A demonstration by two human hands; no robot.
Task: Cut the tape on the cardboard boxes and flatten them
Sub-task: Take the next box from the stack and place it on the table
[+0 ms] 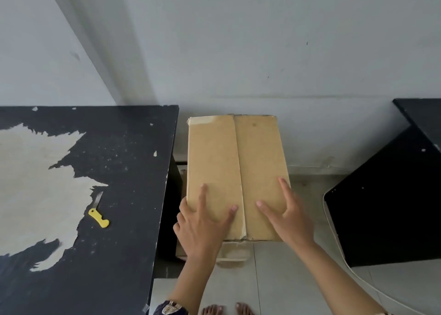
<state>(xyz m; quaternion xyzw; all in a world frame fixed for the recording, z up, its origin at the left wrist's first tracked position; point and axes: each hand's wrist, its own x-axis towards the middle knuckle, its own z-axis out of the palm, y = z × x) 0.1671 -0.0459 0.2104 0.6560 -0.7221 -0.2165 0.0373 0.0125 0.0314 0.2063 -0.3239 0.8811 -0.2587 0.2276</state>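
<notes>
A brown cardboard box [236, 157] stands on the floor between two dark tables, its two top flaps lying closed with a seam down the middle. My left hand [202, 221] rests flat on the near left flap, fingers spread, some fingers hanging over the left edge. My right hand [284, 212] lies flat on the near right flap, fingers straight. A knife with a yellow handle [98, 213] lies on the dark table [124, 162] to the left, apart from both hands. Another piece of cardboard [233, 255] shows under the box's near end.
The dark table on the left has large patches of peeled surface. A second dark piece of furniture [386, 207] stands at the right, close to the box. A pale wall is behind, tiled floor [274, 279] in front, with my bare toes at the bottom edge.
</notes>
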